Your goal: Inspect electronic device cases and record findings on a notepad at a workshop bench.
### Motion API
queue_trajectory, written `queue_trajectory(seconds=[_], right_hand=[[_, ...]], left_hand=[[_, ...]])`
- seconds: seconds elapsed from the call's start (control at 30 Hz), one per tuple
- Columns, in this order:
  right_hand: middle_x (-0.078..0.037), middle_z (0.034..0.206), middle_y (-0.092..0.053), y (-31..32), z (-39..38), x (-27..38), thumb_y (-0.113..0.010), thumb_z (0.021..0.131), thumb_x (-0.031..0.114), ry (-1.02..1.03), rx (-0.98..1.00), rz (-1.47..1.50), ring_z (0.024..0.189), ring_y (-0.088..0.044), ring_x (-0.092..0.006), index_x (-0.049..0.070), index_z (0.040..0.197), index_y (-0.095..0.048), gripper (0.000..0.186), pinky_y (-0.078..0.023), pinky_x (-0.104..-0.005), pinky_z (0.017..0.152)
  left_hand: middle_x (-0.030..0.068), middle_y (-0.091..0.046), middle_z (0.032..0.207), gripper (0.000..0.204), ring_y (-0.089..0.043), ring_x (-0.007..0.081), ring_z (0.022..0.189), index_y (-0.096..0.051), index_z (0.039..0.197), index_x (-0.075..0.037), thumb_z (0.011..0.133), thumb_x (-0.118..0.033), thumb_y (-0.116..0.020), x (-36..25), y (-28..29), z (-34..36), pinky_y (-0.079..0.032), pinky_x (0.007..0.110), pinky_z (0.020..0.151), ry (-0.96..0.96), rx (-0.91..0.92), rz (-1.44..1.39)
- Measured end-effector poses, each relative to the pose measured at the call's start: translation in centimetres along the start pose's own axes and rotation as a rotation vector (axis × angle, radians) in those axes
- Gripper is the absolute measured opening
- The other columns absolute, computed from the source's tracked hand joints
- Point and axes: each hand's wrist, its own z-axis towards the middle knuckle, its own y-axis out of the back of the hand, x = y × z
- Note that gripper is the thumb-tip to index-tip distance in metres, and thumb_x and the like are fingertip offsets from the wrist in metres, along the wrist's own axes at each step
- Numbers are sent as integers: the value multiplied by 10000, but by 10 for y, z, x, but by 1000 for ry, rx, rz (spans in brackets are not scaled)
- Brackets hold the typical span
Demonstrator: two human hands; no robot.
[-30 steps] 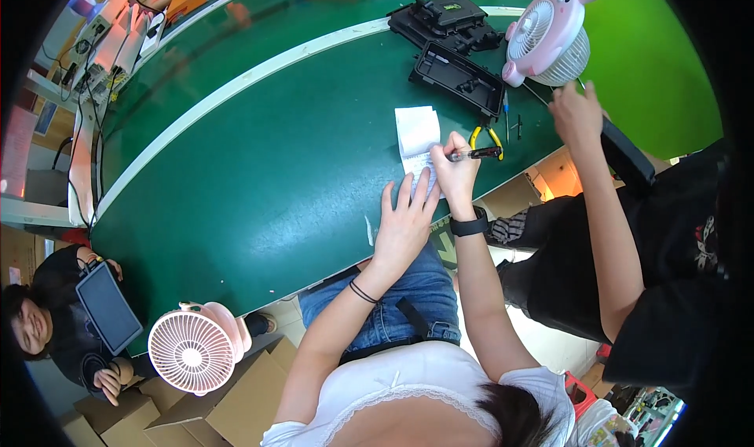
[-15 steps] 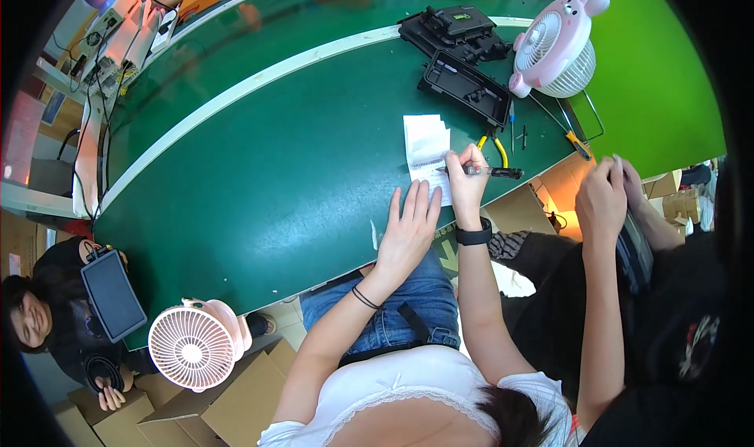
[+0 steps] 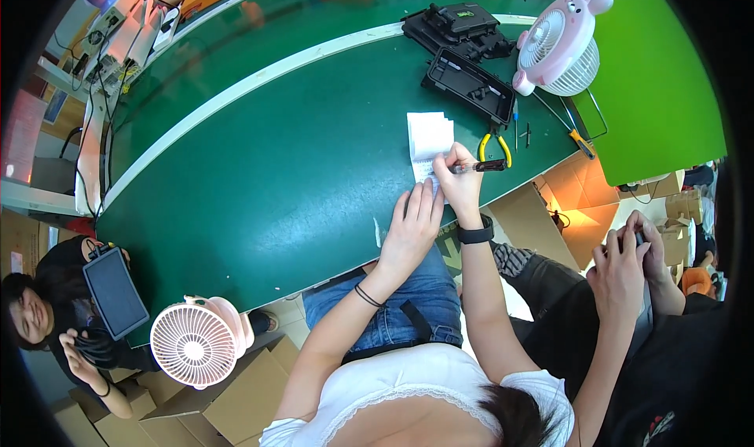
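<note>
A small white notepad [image 3: 430,135] with its upper page folded back lies on the green table, near the front edge. My right hand [image 3: 463,186] is closed around a dark pen [image 3: 488,166], its tip against the lower page and hidden by my fingers. Flat on the table, my left hand [image 3: 412,226] has its fingers stretched out, their tips at the pad's lower left edge. Yellow-handled pliers [image 3: 507,150] lie just right of the pen. Beyond them is an open black plastic case [image 3: 471,84], with more black parts [image 3: 459,29] behind it.
A pink fan [image 3: 556,43] stands at the far right beside a screwdriver [image 3: 581,142]. Another pink fan [image 3: 196,343] and a dark flat panel [image 3: 115,292] are at the left edge. A co-worker's hands [image 3: 628,262] hold a dark object at right; another person sits at left.
My right hand has shifted slightly left with the pen over the page. At right, the co-worker's hands have lowered. The person at left has raised a hand holding a black cable coil.
</note>
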Motion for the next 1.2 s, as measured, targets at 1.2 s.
queue_trajectory(seconds=[1.2], right_hand=[[-46,567,-462,-4,-13,14,-643,768,44,37,-26,-144,539,-444,-100,26,674,-425,238,-372,-293,495]], left_hand=[[217,-555,1298,445,-518,316,1264,-563,1228,26,839,-191,-559,-1,-2,-9,-407,410,1088,-56,-56,75]])
